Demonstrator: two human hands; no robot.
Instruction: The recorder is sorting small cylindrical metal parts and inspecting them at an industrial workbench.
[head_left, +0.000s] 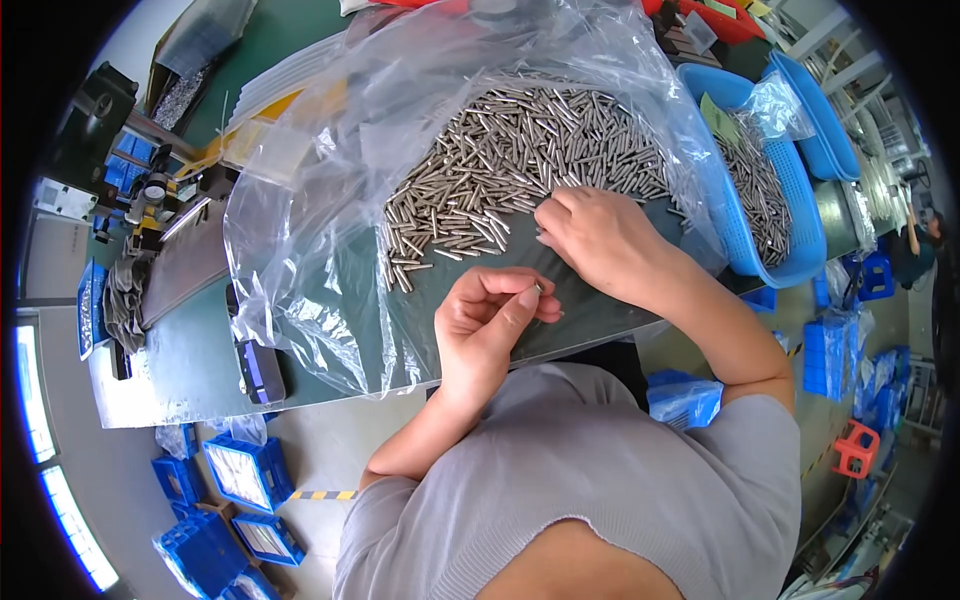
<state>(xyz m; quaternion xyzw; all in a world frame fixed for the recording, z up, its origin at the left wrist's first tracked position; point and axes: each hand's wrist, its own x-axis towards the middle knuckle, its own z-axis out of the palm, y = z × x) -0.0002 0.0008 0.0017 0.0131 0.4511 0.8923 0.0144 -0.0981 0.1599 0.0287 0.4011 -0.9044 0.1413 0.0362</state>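
Observation:
A large heap of small silvery metal pins lies on a clear plastic sheet spread over the dark green table. My left hand is in front of the heap, thumb and forefinger pinched on a small metal pin, of which only an end shows. Farther right, my right hand rests at the near edge of the heap. Its fingers are curled down toward the pins, and whatever lies under the fingertips is hidden.
On the right, a blue plastic basket holds more metal pins, with another blue basket beyond it. A dark device with a purple face sits at the table's near left edge. Blue crates stand on the floor. A red stool is far right.

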